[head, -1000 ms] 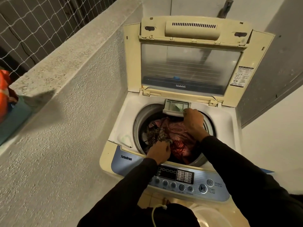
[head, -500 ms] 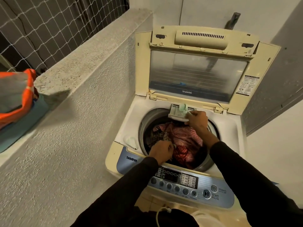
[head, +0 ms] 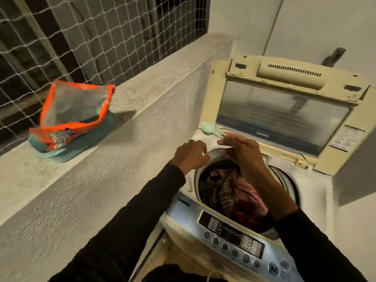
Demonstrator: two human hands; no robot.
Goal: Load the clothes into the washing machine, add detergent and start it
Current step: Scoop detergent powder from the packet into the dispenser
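A top-loading washing machine (head: pixel 317 192) stands with its lid (head: pixel 284 110) raised. Pink and checked clothes (head: pixel 232 192) fill its drum. My right hand (head: pixel 242 151) is above the drum's far rim and pinches the handle of a pale green detergent scoop (head: pixel 209 128), whose bowl points left. My left hand (head: pixel 191 155) hovers over the machine's left rim, fingers loosely curled, with nothing in it. An open orange detergent bag (head: pixel 75 112) stands on the concrete ledge (head: pixel 142 94) to the left.
The control panel (head: pixel 234 235) with buttons runs along the machine's near edge. White netting (head: pixel 81 37) closes the opening above the ledge. A rough concrete wall (head: pixel 81 200) lies left of the machine. A teal tray (head: pixel 85 143) sits under the detergent bag.
My right hand has lifted the green scoop out of the detergent drawer and moved it left. My left hand has risen off the clothes. The view has swung left, showing the detergent bag.
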